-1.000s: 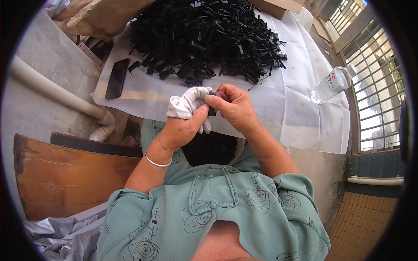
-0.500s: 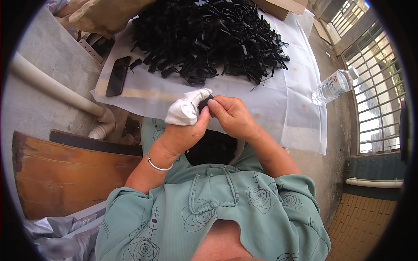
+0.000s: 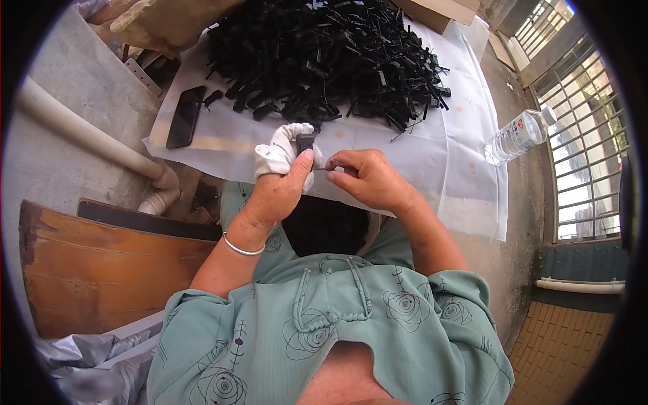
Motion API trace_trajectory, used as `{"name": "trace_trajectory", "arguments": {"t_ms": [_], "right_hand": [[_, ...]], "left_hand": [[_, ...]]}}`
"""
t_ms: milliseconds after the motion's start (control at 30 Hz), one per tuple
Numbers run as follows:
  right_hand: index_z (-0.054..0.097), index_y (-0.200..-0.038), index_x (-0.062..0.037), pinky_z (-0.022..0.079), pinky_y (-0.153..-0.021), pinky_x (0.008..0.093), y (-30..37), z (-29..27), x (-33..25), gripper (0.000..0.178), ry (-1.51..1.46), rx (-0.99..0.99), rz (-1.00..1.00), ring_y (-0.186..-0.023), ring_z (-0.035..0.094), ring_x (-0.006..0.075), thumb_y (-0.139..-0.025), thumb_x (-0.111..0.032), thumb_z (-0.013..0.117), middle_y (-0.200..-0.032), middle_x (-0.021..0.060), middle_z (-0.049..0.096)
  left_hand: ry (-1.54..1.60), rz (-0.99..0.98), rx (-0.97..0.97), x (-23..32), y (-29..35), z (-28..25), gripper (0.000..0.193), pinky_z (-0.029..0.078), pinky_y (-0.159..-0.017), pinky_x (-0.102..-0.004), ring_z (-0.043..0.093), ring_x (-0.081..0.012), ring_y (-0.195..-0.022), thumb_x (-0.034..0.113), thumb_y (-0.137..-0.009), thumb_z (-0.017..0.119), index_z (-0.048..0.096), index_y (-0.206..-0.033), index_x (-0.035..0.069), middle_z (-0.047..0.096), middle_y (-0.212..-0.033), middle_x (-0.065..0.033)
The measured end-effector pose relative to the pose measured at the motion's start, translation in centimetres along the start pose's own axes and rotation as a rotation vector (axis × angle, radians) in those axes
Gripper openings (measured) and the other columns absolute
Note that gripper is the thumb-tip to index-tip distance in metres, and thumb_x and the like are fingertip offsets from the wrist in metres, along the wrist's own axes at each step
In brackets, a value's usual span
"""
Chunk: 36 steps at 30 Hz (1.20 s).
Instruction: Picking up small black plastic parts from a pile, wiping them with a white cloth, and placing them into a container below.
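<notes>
My left hand (image 3: 282,185), in a white glove that leaves the thumb bare, grips a small black plastic part (image 3: 305,141) between thumb and gloved fingers. Just right of it, my right hand (image 3: 370,177) is bare, thumb and forefinger pinched on a thin dark strip (image 3: 320,169) that points toward the left hand. Whether the strip joins the part cannot be made out. Both hands are above the near edge of a table covered in a white sheet (image 3: 466,162). Beyond them lies a big heap of similar black plastic parts (image 3: 324,64).
A dark phone (image 3: 185,117) lies left of the heap, beside one loose part (image 3: 212,99). At the right table edge stands a clear water bottle (image 3: 514,138). Between my knees is a pale-rimmed container (image 3: 373,233) with dark contents. A cardboard box (image 3: 432,12) sits at the back.
My hands have moved apart: the right has drawn slightly right with the thin strip in its pinch. The left has turned, bringing the black part into clearer view.
</notes>
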State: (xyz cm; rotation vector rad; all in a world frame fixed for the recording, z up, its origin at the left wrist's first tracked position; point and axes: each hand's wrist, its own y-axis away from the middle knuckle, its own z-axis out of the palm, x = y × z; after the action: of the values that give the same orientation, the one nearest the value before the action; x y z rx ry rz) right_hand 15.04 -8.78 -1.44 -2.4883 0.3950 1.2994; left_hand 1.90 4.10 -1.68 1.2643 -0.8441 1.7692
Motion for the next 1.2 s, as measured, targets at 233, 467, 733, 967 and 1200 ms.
{"name": "trace_trajectory", "arguments": {"t_ms": [233, 467, 733, 967, 1200], "right_hand": [[0.062, -0.083, -0.0010, 0.036, -0.052, 0.0205, 0.1, 0.1, -0.7, 0.010, -0.230, 0.102, -0.033, -0.058, 0.041, 0.0037, -0.079, -0.009, 0.067, -0.063, -0.0020, 0.049], [0.055, -0.076, -0.0007, 0.037, -0.053, 0.0250, -0.1, 0.5, -0.9, 0.019, -0.291, 0.032, -0.020, -0.058, 0.043, 0.0074, -0.086, -0.015, 0.061, -0.063, -0.0002, 0.050], [0.053, -0.075, 0.0009, 0.040, -0.054, 0.0323, -0.4, 2.9, -0.7, 0.022, -0.114, 0.092, -0.110, -0.053, 0.043, 0.0209, -0.091, -0.014, 0.048, -0.062, 0.0139, 0.050], [0.054, -0.076, 0.0021, 0.042, -0.054, 0.0353, -0.5, 4.1, -0.8, 0.023, -0.238, 0.103, -0.019, -0.053, 0.044, 0.0283, -0.089, -0.017, 0.051, -0.063, 0.0185, 0.054], [0.057, -0.079, 0.0004, 0.044, -0.059, 0.0335, -3.2, -0.5, 0.8, 0.021, 0.024, -0.016, 0.029, -0.061, 0.052, 0.0260, -0.088, -0.018, 0.053, -0.068, 0.0141, 0.058]], "left_hand": [[-0.180, -0.030, -0.067, 0.5, 0.4, 0.5, 0.031, 0.036, -0.050, -0.0179, 0.041, -0.0036, -0.056, 0.006, -0.090, 0.044, 0.041, -0.120, 0.002, 0.050, -0.079, -0.0005], [-0.233, -0.013, -0.088, 0.3, 0.7, 1.0, 0.027, 0.042, -0.061, -0.0229, 0.046, -0.0075, -0.070, 0.006, -0.085, 0.043, 0.045, -0.112, 0.001, 0.050, -0.080, 0.0002], [-0.615, 0.276, 0.058, -1.5, 0.7, 1.3, 0.024, 0.045, -0.067, -0.0326, 0.053, -0.0272, -0.069, 0.005, -0.080, 0.043, 0.046, -0.102, -0.003, 0.054, -0.079, -0.0162], [-0.740, 0.426, 0.070, -1.7, 1.1, 1.0, 0.025, 0.046, -0.066, -0.0337, 0.055, -0.0293, -0.070, 0.004, -0.080, 0.043, 0.045, -0.103, -0.003, 0.055, -0.078, -0.0158], [-0.811, 0.323, -0.034, -0.7, 1.0, -0.1, 0.022, 0.046, -0.074, -0.0346, 0.057, -0.0317, -0.079, 0.007, -0.084, 0.048, 0.053, -0.103, -0.003, 0.058, -0.085, -0.0172]]}}
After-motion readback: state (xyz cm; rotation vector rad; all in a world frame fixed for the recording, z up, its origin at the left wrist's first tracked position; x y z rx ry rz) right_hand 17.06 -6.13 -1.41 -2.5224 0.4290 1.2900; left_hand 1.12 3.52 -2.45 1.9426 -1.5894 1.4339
